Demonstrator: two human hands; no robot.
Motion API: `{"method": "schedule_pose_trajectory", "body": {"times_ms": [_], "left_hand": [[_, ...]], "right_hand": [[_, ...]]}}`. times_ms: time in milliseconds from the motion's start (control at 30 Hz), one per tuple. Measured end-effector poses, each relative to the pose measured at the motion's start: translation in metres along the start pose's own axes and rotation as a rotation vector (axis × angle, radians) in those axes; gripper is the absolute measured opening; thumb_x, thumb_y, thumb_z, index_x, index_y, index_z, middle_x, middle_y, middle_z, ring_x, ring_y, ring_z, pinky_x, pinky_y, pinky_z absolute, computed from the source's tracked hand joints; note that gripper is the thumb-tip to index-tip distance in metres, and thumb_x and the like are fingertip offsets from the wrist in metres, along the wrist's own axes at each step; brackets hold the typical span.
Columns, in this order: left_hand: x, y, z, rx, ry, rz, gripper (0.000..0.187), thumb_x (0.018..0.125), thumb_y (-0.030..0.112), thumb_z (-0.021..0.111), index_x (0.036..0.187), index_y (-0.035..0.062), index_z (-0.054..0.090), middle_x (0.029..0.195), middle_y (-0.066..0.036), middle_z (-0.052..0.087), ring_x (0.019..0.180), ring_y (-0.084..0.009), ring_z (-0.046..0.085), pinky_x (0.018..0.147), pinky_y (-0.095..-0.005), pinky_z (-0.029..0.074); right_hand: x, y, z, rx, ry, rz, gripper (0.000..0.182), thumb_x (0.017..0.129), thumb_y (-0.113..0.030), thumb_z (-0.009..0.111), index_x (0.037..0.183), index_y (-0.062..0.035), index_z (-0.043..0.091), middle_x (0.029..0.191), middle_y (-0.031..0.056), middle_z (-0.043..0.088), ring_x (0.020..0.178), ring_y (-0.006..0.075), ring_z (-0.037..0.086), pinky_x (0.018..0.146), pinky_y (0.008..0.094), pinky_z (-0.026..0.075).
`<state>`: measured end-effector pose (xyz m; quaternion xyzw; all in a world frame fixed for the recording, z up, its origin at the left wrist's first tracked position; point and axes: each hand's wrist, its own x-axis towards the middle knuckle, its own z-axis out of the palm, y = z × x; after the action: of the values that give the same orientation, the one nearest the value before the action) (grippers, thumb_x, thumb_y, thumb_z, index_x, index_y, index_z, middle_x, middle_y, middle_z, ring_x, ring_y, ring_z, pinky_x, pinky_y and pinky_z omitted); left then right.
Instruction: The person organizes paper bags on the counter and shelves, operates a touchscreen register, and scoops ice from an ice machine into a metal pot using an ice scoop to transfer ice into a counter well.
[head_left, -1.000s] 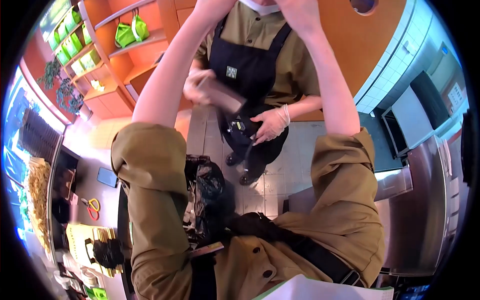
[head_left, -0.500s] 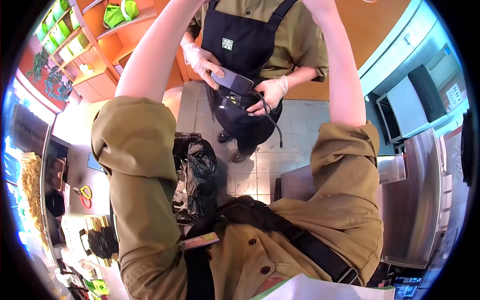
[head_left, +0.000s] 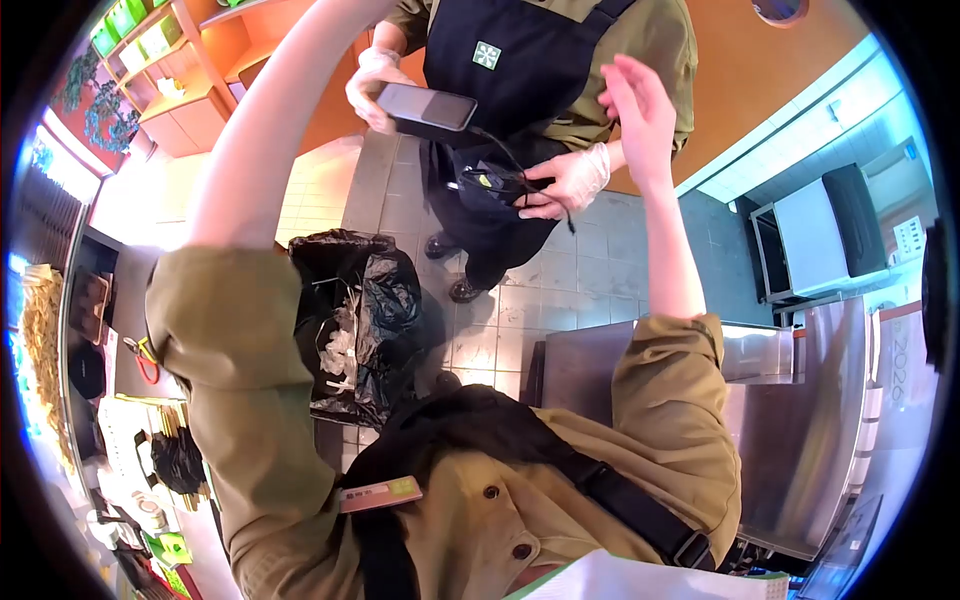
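Note:
My right hand (head_left: 642, 108) is raised near the co-worker's sleeve, its fingers loosely bent and apart with nothing in them. My left forearm (head_left: 275, 130) reaches up past the top edge, so the left hand is out of sight. Facing me, a co-worker in a black apron (head_left: 520, 60) wears clear gloves. One gloved hand (head_left: 372, 90) holds a grey-and-black rectangular device (head_left: 428, 107) with a black cable (head_left: 500, 150) coming from it. The co-worker's other gloved hand (head_left: 572, 182) is at a dark pouch at the waist, next to the cable.
A bin lined with a black bag (head_left: 385, 320) stands on the tiled floor between us, with pale litter inside. At left, scissors (head_left: 147, 362) lie on a counter. Orange shelves (head_left: 190, 120) are at the back left, a steel counter (head_left: 800, 440) at right.
My right hand has come down into view from the top edge. The co-worker's device has moved left and up, away from the other gloved hand. The whole view has shifted.

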<state>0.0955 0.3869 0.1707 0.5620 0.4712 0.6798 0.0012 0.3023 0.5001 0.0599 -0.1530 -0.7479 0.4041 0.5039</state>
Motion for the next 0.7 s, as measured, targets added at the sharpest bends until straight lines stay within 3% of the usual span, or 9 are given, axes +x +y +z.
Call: {"method": "schedule_pose_trajectory", "body": {"times_ms": [33, 100, 200, 333, 433, 500, 567, 633, 700], "left_hand": [[-0.011, -0.007, -0.011, -0.140, -0.033, 0.042, 0.059, 0.076, 0.024, 0.060, 0.118, -0.0064, 0.033, 0.108, -0.017, 0.048, 0.103, -0.0210, 0.046, 0.085, -0.0273, 0.037], [-0.033, -0.013, -0.036, -0.026, 0.141, -0.072, 0.052, 0.076, 0.020, 0.059, 0.117, -0.0014, 0.036, 0.109, -0.016, 0.048, 0.102, -0.0237, 0.047, 0.085, -0.0303, 0.038], [-0.075, -0.023, -0.078, 0.146, 0.290, -0.096, 0.034, 0.077, 0.025, 0.058, 0.096, -0.0028, 0.054, 0.087, -0.007, 0.057, 0.079, -0.0091, 0.052, 0.071, -0.0220, 0.041], [-0.134, -0.045, -0.094, 0.288, 0.340, -0.230, 0.024, 0.081, 0.017, 0.053, 0.097, -0.0012, 0.054, 0.087, -0.005, 0.057, 0.081, -0.0083, 0.051, 0.073, -0.0206, 0.040], [-0.176, -0.063, -0.078, 0.295, 0.287, -0.338, 0.021, 0.082, 0.015, 0.051, 0.094, -0.0017, 0.053, 0.083, -0.003, 0.055, 0.079, -0.0082, 0.049, 0.073, -0.0198, 0.038], [-0.204, -0.083, -0.063, 0.059, 0.464, -0.590, 0.020, 0.081, 0.017, 0.051, 0.091, -0.0007, 0.053, 0.080, -0.003, 0.054, 0.077, -0.0091, 0.049, 0.073, -0.0203, 0.037], [-0.232, -0.111, -0.050, -0.319, 0.638, -0.990, 0.023, 0.080, 0.019, 0.050, 0.095, 0.0011, 0.051, 0.084, -0.005, 0.054, 0.080, -0.0125, 0.049, 0.074, -0.0224, 0.037], [-0.248, -0.129, -0.035, -0.628, 0.612, -1.165, 0.031, 0.080, 0.021, 0.048, 0.105, 0.0016, 0.047, 0.097, -0.008, 0.053, 0.088, -0.0161, 0.049, 0.077, -0.0257, 0.038], [-0.250, -0.135, -0.025, -0.681, 0.586, -1.183, 0.038, 0.081, 0.021, 0.046, 0.112, 0.0009, 0.041, 0.110, -0.010, 0.048, 0.096, -0.0181, 0.047, 0.081, -0.0278, 0.036]], "right_hand": [[-0.011, 0.003, -0.002, -0.007, -0.014, 0.018, 0.027, 0.082, -0.012, 0.048, 0.106, 0.0016, 0.047, 0.093, 0.0063, 0.055, 0.069, 0.0076, 0.049, 0.060, 0.0196, 0.040], [-0.030, 0.011, -0.006, 0.045, -0.008, 0.052, 0.026, 0.082, -0.011, 0.048, 0.105, 0.0012, 0.047, 0.093, 0.0063, 0.055, 0.068, 0.0074, 0.049, 0.061, 0.0197, 0.040], [-0.051, 0.024, -0.011, -0.018, -0.063, 0.119, 0.025, 0.082, -0.010, 0.048, 0.105, 0.0008, 0.048, 0.089, 0.0058, 0.056, 0.068, 0.0072, 0.049, 0.064, 0.0199, 0.041], [-0.065, 0.042, 0.008, -0.016, -0.176, 0.180, 0.037, 0.074, -0.013, 0.060, 0.106, -0.0030, 0.046, 0.091, 0.0067, 0.054, 0.077, 0.0102, 0.052, 0.069, 0.0224, 0.043], [-0.056, 0.031, 0.050, -0.461, -0.274, -0.154, 0.074, 0.061, -0.035, 0.069, 0.114, 0.0048, 0.036, 0.109, 0.0199, 0.046, 0.098, 0.0295, 0.047, 0.085, 0.0352, 0.037], [-0.050, 0.034, 0.084, -0.624, -0.266, -0.239, 0.086, 0.058, -0.037, 0.068, 0.121, 0.0036, 0.026, 0.114, 0.0208, 0.040, 0.101, 0.0329, 0.043, 0.086, 0.0383, 0.035], [-0.052, 0.050, 0.108, -0.670, -0.326, -0.171, 0.080, 0.059, -0.032, 0.068, 0.120, 0.0011, 0.028, 0.109, 0.0180, 0.042, 0.096, 0.0309, 0.046, 0.081, 0.0381, 0.036], [-0.060, 0.066, 0.118, -0.561, -0.254, -0.155, 0.074, 0.059, -0.027, 0.068, 0.117, -0.0007, 0.031, 0.104, 0.0158, 0.044, 0.094, 0.0294, 0.046, 0.079, 0.0378, 0.036], [-0.062, 0.069, 0.124, -0.455, -0.205, -0.170, 0.067, 0.057, -0.019, 0.068, 0.112, -0.0029, 0.036, 0.100, 0.0126, 0.046, 0.092, 0.0278, 0.047, 0.078, 0.0369, 0.036]]}}
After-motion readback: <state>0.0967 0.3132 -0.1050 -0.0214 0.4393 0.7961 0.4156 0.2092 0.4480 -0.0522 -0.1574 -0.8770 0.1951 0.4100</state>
